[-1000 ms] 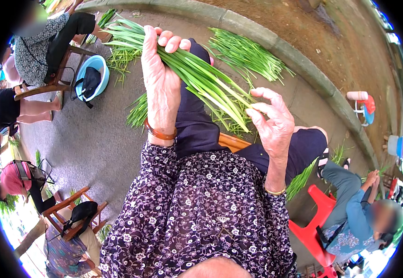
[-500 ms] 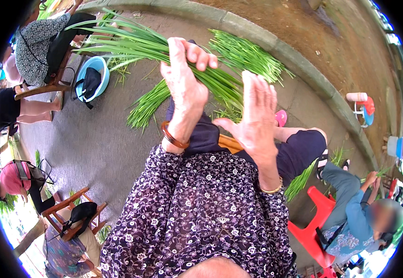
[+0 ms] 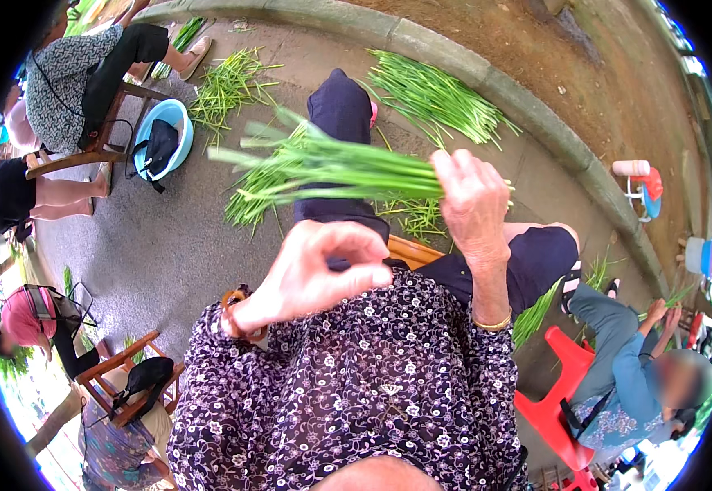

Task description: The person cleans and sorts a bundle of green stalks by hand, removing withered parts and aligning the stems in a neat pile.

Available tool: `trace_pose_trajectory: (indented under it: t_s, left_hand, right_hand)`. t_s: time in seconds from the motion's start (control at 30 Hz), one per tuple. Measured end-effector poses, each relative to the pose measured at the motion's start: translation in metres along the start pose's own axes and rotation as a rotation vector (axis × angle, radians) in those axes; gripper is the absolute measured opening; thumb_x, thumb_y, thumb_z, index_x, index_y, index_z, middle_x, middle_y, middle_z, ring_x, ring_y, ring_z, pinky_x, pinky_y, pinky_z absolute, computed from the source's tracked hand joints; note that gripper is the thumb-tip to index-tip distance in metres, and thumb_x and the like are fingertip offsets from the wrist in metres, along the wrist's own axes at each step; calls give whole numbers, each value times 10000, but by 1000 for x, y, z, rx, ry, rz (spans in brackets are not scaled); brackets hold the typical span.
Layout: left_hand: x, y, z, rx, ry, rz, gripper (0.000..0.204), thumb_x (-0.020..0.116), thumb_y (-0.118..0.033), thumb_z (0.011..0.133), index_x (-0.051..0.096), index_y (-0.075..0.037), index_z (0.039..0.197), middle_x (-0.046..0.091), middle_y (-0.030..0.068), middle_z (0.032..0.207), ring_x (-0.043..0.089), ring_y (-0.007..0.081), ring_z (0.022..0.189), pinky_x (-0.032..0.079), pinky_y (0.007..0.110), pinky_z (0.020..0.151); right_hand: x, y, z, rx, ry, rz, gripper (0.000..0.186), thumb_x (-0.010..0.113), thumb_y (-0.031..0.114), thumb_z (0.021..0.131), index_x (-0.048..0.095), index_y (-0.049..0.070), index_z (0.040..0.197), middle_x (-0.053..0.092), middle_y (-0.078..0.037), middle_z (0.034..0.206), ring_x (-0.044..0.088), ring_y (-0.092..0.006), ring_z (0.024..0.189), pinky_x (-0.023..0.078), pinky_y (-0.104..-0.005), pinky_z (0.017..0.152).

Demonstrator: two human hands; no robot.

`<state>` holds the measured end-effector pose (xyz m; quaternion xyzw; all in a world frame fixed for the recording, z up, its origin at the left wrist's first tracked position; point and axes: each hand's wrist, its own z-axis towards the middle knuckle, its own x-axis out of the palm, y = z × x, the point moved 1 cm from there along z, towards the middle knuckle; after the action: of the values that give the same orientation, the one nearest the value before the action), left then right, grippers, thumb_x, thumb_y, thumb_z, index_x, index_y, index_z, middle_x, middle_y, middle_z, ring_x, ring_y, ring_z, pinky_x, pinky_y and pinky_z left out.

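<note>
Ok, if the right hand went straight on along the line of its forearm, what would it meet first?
Probably the spread of green stalks lying directly beyond the right hand in this view; the hand's height above them is unclear, so it might pass over.

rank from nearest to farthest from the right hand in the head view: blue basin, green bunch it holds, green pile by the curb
1. Green bunch: held in the right hand
2. Green pile: ahead, by the curb
3. Blue basin: far to the left
</note>
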<state>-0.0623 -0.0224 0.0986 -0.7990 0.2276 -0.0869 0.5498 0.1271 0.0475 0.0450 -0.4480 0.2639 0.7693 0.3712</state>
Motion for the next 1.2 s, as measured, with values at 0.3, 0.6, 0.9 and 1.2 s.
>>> trace_pose_trajectory:
  t_s: [0.3, 0.6, 0.9, 1.2]
  left_hand:
    - [-16, 15, 34, -22, 378, -197, 582, 701, -274, 677, 418, 4, 1102, 562, 75, 835, 566, 134, 715, 463, 254, 614]
    - [-13, 37, 27, -229, 385, -300, 401, 639, -262, 750, 484, -34, 1041, 458, -34, 612, 435, 42, 486, 365, 181, 408]
    - [2, 35, 30, -240, 619, -258, 464, 672, -254, 721, 471, -11, 1062, 510, 7, 697, 478, 71, 525, 421, 210, 461]
    - [1, 36, 27, -231, 586, -412, 453, 630, -307, 752, 467, -8, 1051, 463, -11, 622, 426, 56, 475, 359, 187, 420]
  right_hand:
    - [-16, 52, 6, -322, -61, 223, 242, 541, 141, 614, 555, 25, 827, 424, -41, 667, 462, -181, 623, 388, -358, 699]
    - [-47, -17, 0, 275, 137, 893, 724, 678, 200, 592, 377, 16, 1224, 385, -132, 1258, 320, -235, 1200, 230, -391, 997]
    - [-3, -15, -2, 39, 277, 1731, 902, 89, 667, 771, 309, -78, 1229, 359, -178, 1264, 327, -258, 1188, 182, -364, 1008]
    - [-4, -18, -3, 286, 104, 1889, 902, 165, 692, 754, 300, -58, 1235, 378, -185, 1244, 352, -264, 1166, 244, -377, 980]
